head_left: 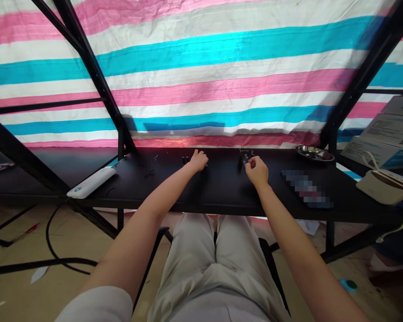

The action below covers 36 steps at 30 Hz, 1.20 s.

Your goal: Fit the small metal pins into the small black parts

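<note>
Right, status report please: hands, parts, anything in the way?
Left hand on dark parts. Right hand pinched shut beside dark cluster. Dish well right of both hands.

Both arms outstretched, hands (199, 160) (257, 171) curled

Light is coming through the striped tarp (221, 67) ahead, bright and diffuse, and it is glowing reddish along the lower hem. Frame posts are throwing soft dark shadows onto the tarp. The black tabletop (221, 192) is reading very dark, swallowing detail around my left hand (199, 160) and right hand (257, 172). Straight bars are bowing toward the edges from wide-lens distortion. A pixelated patch (307, 188) is masking part of the tabletop on the right. The metal dish (315, 153) is glinting faintly.
</note>
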Tool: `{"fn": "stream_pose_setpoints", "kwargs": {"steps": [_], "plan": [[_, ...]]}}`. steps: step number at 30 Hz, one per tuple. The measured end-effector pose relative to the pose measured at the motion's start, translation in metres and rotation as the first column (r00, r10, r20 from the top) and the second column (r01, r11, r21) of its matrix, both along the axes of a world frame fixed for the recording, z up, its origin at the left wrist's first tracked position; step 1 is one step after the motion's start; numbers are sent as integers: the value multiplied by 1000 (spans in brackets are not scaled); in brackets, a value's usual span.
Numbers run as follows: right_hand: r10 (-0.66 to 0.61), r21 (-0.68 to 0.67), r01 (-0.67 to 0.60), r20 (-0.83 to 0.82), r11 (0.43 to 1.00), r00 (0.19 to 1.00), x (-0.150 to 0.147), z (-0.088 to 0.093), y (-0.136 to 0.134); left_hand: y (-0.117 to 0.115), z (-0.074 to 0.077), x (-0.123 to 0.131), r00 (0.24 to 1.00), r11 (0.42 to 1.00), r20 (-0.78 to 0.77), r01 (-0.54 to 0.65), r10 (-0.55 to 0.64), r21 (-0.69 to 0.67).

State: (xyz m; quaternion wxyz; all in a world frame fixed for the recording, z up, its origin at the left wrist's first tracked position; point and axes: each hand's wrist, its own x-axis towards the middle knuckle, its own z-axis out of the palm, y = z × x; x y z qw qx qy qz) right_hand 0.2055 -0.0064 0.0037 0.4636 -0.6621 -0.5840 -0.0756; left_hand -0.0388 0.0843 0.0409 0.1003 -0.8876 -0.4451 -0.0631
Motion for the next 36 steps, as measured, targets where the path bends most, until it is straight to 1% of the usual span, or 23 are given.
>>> {"fn": "stream_pose_setpoints", "kwargs": {"steps": [2, 4, 6, 8, 10, 12, 14, 16, 19, 22, 25, 30, 36], "plan": [[9, 48, -10, 18, 999, 1000, -2, 0, -1, -9, -1, 9, 1000, 999, 14, 8, -8, -38], [36, 109, -41, 49, 993, 998, -5, 0, -2, -20, -3, 18, 997, 996, 74, 7, -1, -90], [83, 166, -99, 100, 981, 991, -9, -1, -3, -33, -9, 26, 986, 992, 163, 3, 17, -122], [152, 193, -186, 174, 964, 973, -14, -2, -3, -46, -16, 31, 961, 993, 273, -1, 34, -119], [242, 178, -292, 256, 940, 936, -19, -4, -2, -58, -23, 33, 925, 996, 378, -6, 40, -92], [342, 124, -397, 321, 910, 883, -26, -5, -2, -68, -30, 34, 892, 999, 451, -10, 30, -46], [427, 50, -476, 367, 878, 826, -31, -7, -1, -76, -33, 34, 874, 1000, 485, -8, -4, 22], [483, -22, -520, 408, 854, 775, -36, -9, 0, -83, -34, 33, 871, 995, 486, 17, -64, 100], [507, -84, -530, 447, 844, 737, -39, -11, 0, -89, -33, 34, 879, 978, 448, 84, -163, 191], [485, -88, -501, 435, 861, 758, -39, -12, -2, -93, -31, 34, 882, 966, 420, 124, -213, 228], [449, -60, -467, 412, 882, 793, -38, -10, -4, -93, -30, 34, 858, 966, 468, 109, -210, 234], [379, 21, -415, 369, 910, 849, -36, -7, -8, -91, -29, 29, 812, 978, 562, 49, -158, 204], [386, 60, -430, 345, 901, 856, -37, -4, -10, -90, -29, 28, 787, 977, 593, 56, -171, 208]]}}
